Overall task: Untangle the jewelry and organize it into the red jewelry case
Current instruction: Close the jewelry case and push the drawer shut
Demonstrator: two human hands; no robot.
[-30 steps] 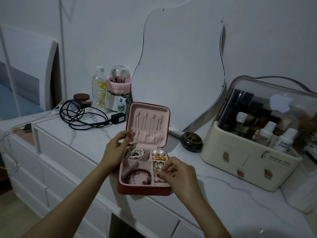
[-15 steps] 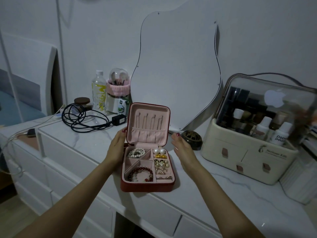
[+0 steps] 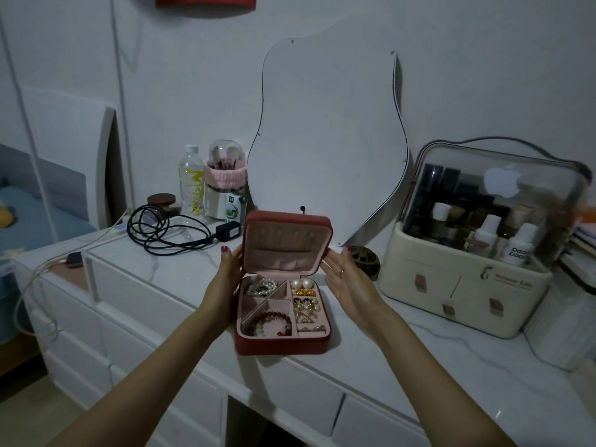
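Left hand (image 3: 225,279) flat and open against the left side of the lid (image 3: 287,243), right hand (image 3: 346,279) likewise open with straight fingers at the lid's right edge, neither gripping anything. Between them, the red case (image 3: 280,345) near the front edge of the dresser top (image 3: 451,375), lid tilted part-way forward over trays holding pearls (image 3: 262,287), a red bead bracelet (image 3: 271,324) and earrings (image 3: 304,303). Probably the closing step: best to lower the lid evenly from both sides, slowly, with no strand caught across the rim and the base kept from sliding off the edge.
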